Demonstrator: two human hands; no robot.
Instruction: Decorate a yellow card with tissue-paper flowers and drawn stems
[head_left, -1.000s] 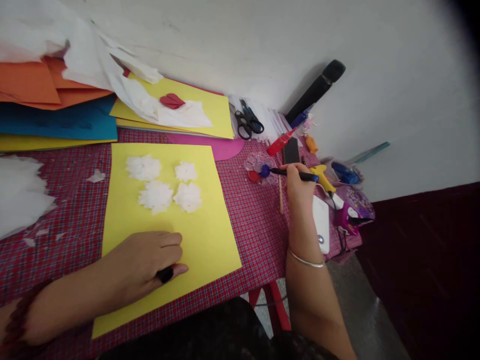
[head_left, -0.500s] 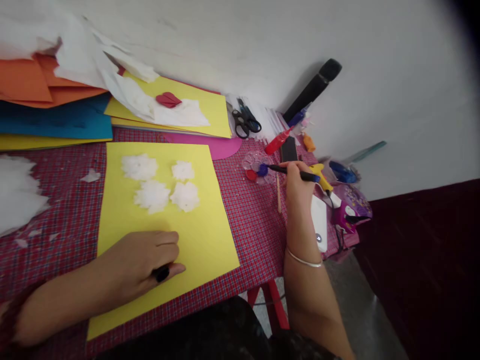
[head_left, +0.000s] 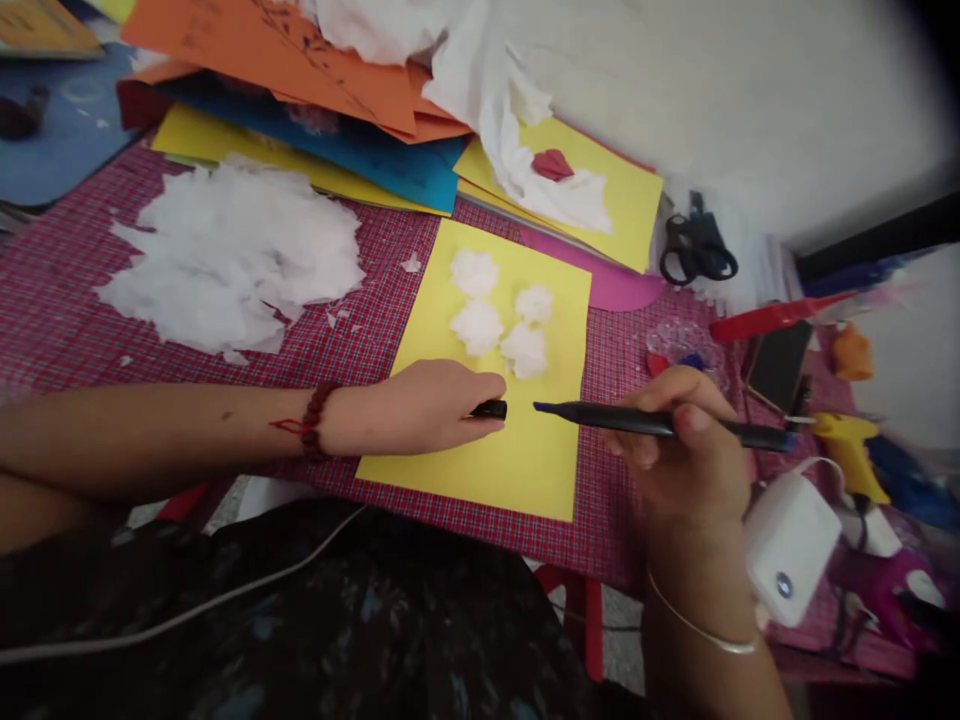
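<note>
A yellow paper sheet (head_left: 525,450) lies on the red checked tablecloth (head_left: 225,360) with several white fluffy tufts (head_left: 499,315) stuck near its far end. My left hand (head_left: 420,408) rests on the sheet's near left part, fingers closed round a small black cap (head_left: 491,409). My right hand (head_left: 686,450) holds a black brush pen (head_left: 660,424) level over the sheet's right edge. Its blue tip points left, a short gap from the cap.
A heap of white cotton (head_left: 232,255) lies at the left. Orange, blue and yellow paper sheets (head_left: 337,110) are stacked at the back. Scissors (head_left: 694,245), a paint palette (head_left: 682,350), a red tube (head_left: 772,318), a yellow glue gun (head_left: 847,450) and a white box (head_left: 787,545) crowd the right.
My right hand has brought the pen from the paint palette back over the yellow sheet. The view has swung left and down. My left hand still holds the cap.
</note>
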